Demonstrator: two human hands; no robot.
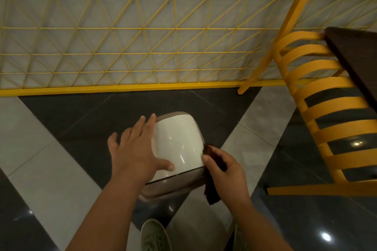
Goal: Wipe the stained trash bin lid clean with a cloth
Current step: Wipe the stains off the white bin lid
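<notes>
— Fingers [140, 126] of our left hand [134, 153] lie spread and straight on the left flank of the trash bin lid [177, 142], thumb pressing its near white face; are we steady?

— We think so. The bin stands on the dark floor tile [102, 112] just ahead of our shoe [155, 236], its domed white lid facing up at us, glossy with highlights. It looks like smooth hard plastic, so we judge it slippery and light, likely to swing or slide if pushed from one side only.

— And our right hand [226, 171]?

— Its fingers are curled, pinching the dark cloth [212, 187] against the lid's right edge; the cloth is soft and hangs limp below the palm.

— Where should we hold?

— We would keep the flat palm braced on the left flank, opposite the cloth, so each stroke meets resistance. We cannot make out any stain from here.

— The yellow chair [318, 120] stands well apart on the right.
</notes>
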